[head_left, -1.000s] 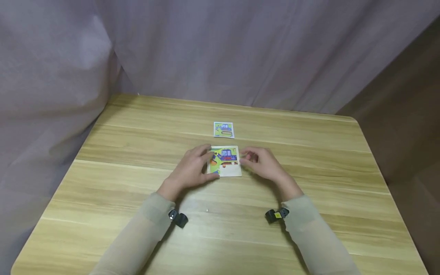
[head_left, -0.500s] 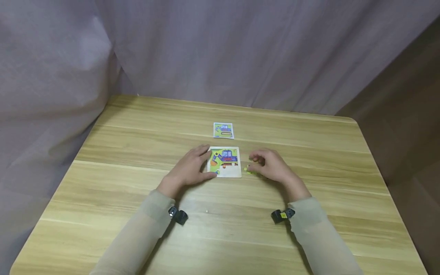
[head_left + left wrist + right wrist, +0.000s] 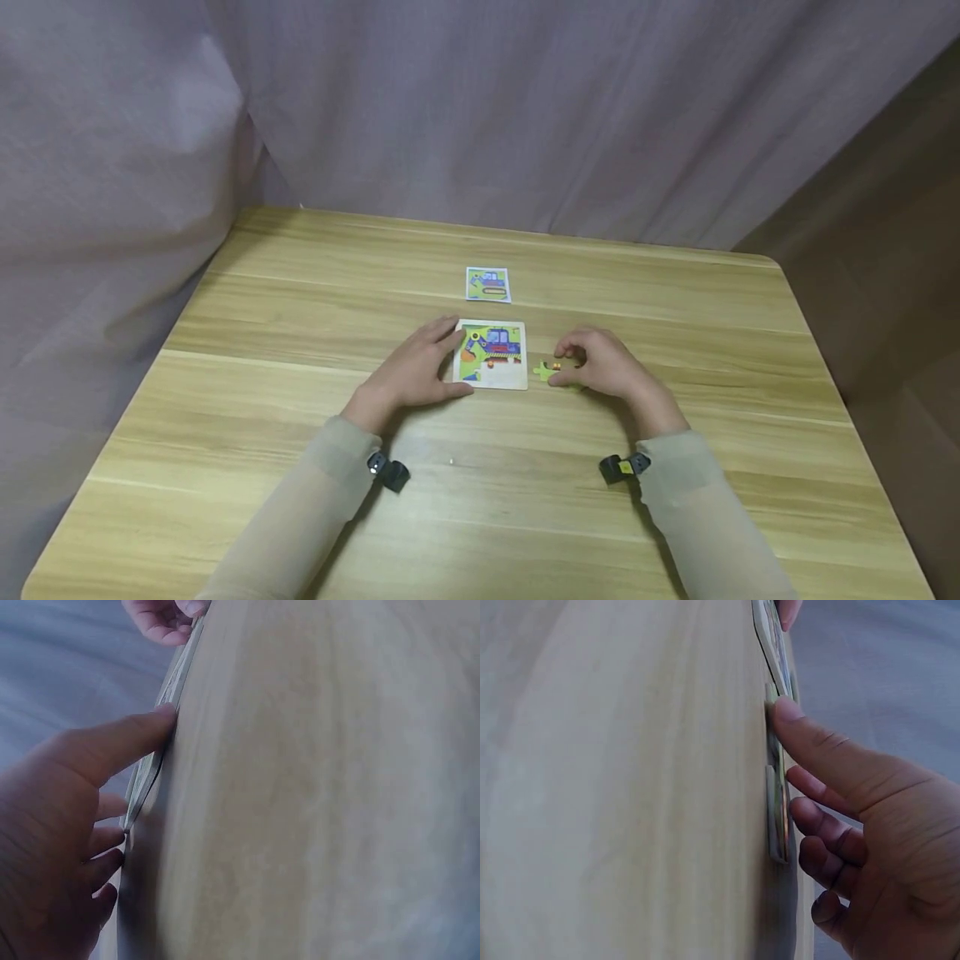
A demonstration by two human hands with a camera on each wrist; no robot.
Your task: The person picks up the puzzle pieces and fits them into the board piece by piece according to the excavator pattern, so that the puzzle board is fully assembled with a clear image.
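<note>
The left hand (image 3: 415, 372) lies spread against the puzzle board's (image 3: 491, 356) left edge, seemingly to steady it on the counter (image 3: 300, 333), while the right hand (image 3: 603, 364) pinches a green puzzle piece (image 3: 547, 369) lying just right of the board, below a small picture card (image 3: 488, 284).

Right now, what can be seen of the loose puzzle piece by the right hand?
The loose puzzle piece is small, flat and green with an orange spot, and looks like thin wood or card. It lies flat on the table, just right of the puzzle board and apart from it. The right hand touches it with thumb and curled fingers.
</note>
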